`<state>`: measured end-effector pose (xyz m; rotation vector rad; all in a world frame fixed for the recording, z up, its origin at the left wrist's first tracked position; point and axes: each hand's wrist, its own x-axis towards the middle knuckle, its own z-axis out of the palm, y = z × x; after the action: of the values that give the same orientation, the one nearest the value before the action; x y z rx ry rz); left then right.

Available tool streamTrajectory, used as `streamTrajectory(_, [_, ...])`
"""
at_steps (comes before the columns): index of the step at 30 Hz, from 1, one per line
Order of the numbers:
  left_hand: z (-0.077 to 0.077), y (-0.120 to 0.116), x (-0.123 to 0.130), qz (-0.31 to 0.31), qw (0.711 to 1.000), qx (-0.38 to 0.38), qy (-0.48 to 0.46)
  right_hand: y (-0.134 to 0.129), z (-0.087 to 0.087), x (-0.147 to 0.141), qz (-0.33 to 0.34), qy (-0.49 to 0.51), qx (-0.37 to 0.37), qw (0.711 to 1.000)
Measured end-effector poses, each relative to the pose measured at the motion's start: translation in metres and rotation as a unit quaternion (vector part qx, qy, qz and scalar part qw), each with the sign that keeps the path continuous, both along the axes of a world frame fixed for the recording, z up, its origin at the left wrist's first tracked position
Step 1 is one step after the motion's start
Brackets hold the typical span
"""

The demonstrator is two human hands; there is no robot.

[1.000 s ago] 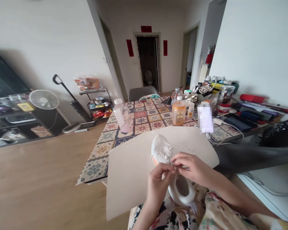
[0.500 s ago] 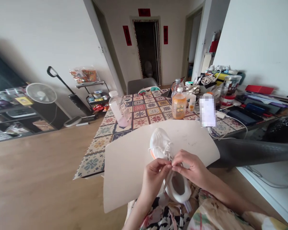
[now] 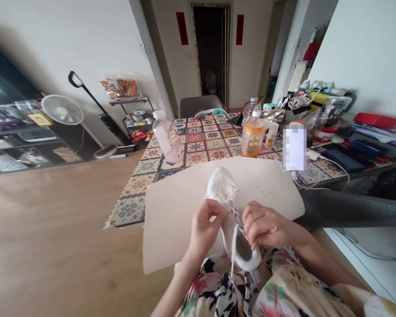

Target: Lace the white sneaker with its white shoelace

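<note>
A white sneaker [image 3: 222, 185] lies with its toe pointing away from me and its heel toward my lap. White laces cross over its front, and one loose shoelace [image 3: 233, 251] hangs down across the opening. My left hand [image 3: 208, 224] is closed in a pinch at the left side of the lacing, with the shoelace at its fingertips. On the right of the shoe opening, my right hand [image 3: 267, 224] is closed, fingers curled beside the collar. What lies between its fingertips is hidden.
Beneath the shoe is a large white sheet [image 3: 171, 211] on the patterned table [image 3: 128, 207]. Beyond stand a clear bottle [image 3: 166, 138], an orange drink bottle [image 3: 252, 136] and a blurred-out phone [image 3: 295, 149] with a cable. Clutter fills the table's right side.
My hands, together over the lacing before, have moved apart, left hand to the left and right hand to the right. A lace end now hangs over the shoe opening. The view has tilted down.
</note>
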<state>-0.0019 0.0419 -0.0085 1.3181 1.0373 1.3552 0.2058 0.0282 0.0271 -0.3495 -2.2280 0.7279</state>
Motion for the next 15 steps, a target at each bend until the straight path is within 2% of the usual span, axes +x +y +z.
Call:
streamTrajectory(3, [-0.005, 0.0, -0.006, -0.027, 0.999, 0.013, 0.019, -0.006, 0.002, 0.003, -0.037, -0.019, -0.02, 0.999])
streamTrajectory(6, [-0.006, -0.001, -0.014, -0.066, 0.993, 0.081, 0.046, -0.013, 0.002, 0.003, -0.118, -0.078, -0.036, 0.989])
streamTrajectory(9, [0.0, -0.004, -0.02, -0.123, 0.971, 0.169, 0.12, -0.019, 0.001, -0.004, -0.194, -0.141, 0.023, 0.971])
streamTrajectory(11, [0.005, -0.008, -0.02, -0.155, 0.955, 0.186, 0.173, -0.022, 0.004, -0.01, -0.214, -0.15, 0.086, 0.962])
streamTrajectory(13, [0.007, -0.012, -0.019, -0.159, 0.949, 0.183, 0.2, -0.026, 0.012, -0.013, -0.191, -0.129, 0.107, 0.967])
streamTrajectory(14, [0.008, -0.013, -0.019, -0.154, 0.949, 0.181, 0.205, -0.028, 0.018, -0.012, -0.151, -0.112, 0.092, 0.978])
streamTrajectory(15, [0.008, -0.014, -0.018, -0.149, 0.95, 0.179, 0.209, -0.029, 0.024, -0.011, -0.075, -0.097, 0.055, 0.991])
